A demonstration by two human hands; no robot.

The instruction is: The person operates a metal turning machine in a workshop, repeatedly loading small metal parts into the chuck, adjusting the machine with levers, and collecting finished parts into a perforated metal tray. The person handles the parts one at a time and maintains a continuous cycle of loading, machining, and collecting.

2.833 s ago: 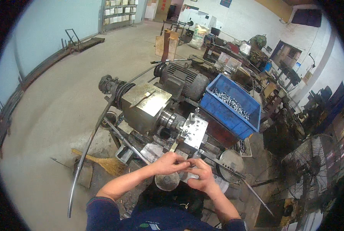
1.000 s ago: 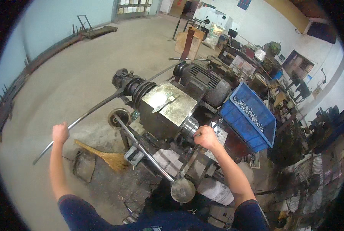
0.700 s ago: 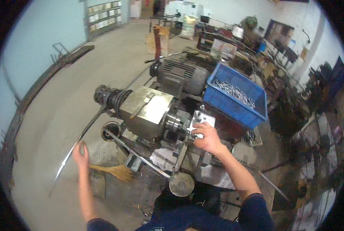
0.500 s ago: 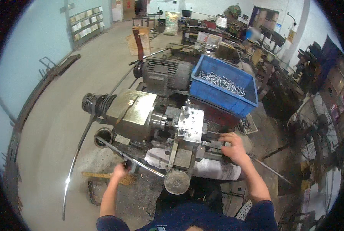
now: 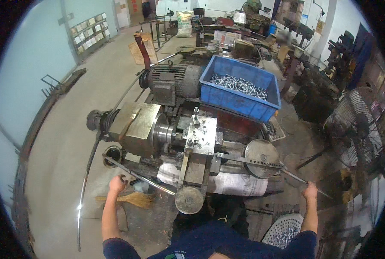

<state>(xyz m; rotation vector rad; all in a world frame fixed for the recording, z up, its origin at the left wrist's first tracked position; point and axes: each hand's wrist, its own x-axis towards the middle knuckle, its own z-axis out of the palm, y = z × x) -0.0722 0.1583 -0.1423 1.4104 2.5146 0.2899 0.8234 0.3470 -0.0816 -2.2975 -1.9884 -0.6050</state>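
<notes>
My right hand is closed around the metal lever that runs out from the round disc at the right of a small lathe. My left hand is beside a long shiny rod at the lathe's front left, its fingers curled; whatever they may hold is hidden. Between my hands is the lathe's tool block, a bright metal block with bolts, facing the chuck. A round handwheel disc sits at the front.
A blue crate of small metal pieces stands behind the lathe, beside a motor. A perforated tray with similar pieces lies low by my right arm. A straw broom lies at front left; a large fan stands right.
My right hand has moved right and down from beside the tool block to the lever, which has swung. The left hand has shifted left, away from the rod. The view has turned slightly.
</notes>
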